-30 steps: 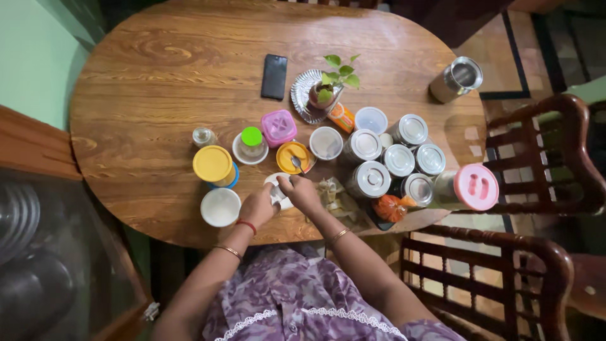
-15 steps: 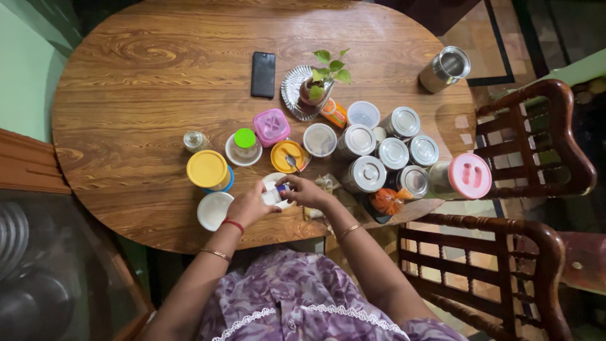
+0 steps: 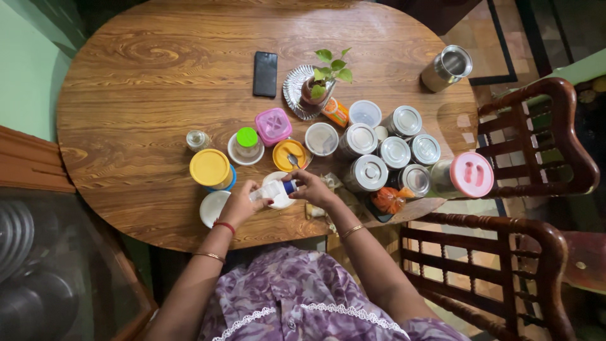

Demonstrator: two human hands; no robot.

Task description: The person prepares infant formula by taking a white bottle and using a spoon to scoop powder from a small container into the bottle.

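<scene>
Small bottle: we see a small clear bottle (image 3: 270, 189) with a blue cap (image 3: 290, 186), held on its side between both hands just above the near edge of the bench (image 3: 139, 95); the cap end points to the person's right.
Left hand: our view shows the left hand (image 3: 238, 203) wrapped around the bottle's body, its fingers (image 3: 251, 187) curled closed on the clear part.
Right hand: the right hand (image 3: 314, 189) meets the bottle at the cap, fingers (image 3: 302, 179) pinched together around the blue end; we cannot tell whether the cap is loose.
Below the bottle: a white round lid or dish (image 3: 278, 189) lies on the bench directly under it, partly hidden by the hands.
Just left: a white bowl (image 3: 211, 207) sits beside the left wrist, and a yellow-lidded jar (image 3: 211, 168) stands just beyond it.
Just beyond: an open yellow container with a spoon (image 3: 291, 155) stands near the fingertips, with a green-capped jar (image 3: 246, 144) and a pink-lidded box (image 3: 273, 126) near it.
Right side: we count a cluster of steel tins (image 3: 391, 155) standing close together, a pink-lidded canister (image 3: 466, 176) at their edge, and an orange packet (image 3: 390, 201) near the bench rim.
Farther off: a black phone (image 3: 265, 74) and a small potted plant on a silver plate (image 3: 314, 88) lie well apart from the hands.
</scene>
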